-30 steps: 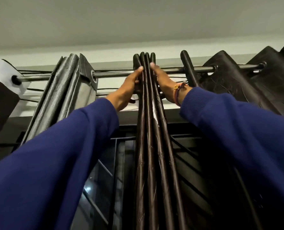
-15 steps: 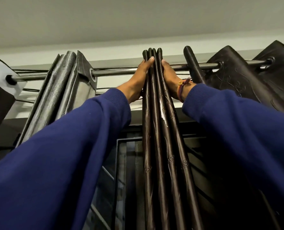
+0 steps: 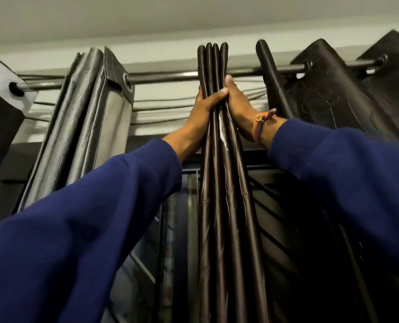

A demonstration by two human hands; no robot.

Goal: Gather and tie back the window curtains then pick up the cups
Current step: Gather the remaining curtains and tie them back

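Since half a second ago the left hand (image 3: pixel 202 110) has wrapped its thumb across the front of the gathered folds, where before it lay flat against their side. Dark brown curtain (image 3: pixel 219 159) hangs from the metal rod (image 3: pixel 165 76) at centre, squeezed into four tight pleats — more of it spreads loose to the right (image 3: pixel 329 94). Another bunched, greyer curtain panel (image 3: pixel 86 117) hangs at left. Blue sleeves (image 3: pixel 88 217) reach up from both sides. The left hand's fingers are closed round the pleats just below the rod; the right hand (image 3: pixel 239 108) presses flat and open against their other side, a woven bracelet (image 3: pixel 260 124) at its wrist. No cups are in view.
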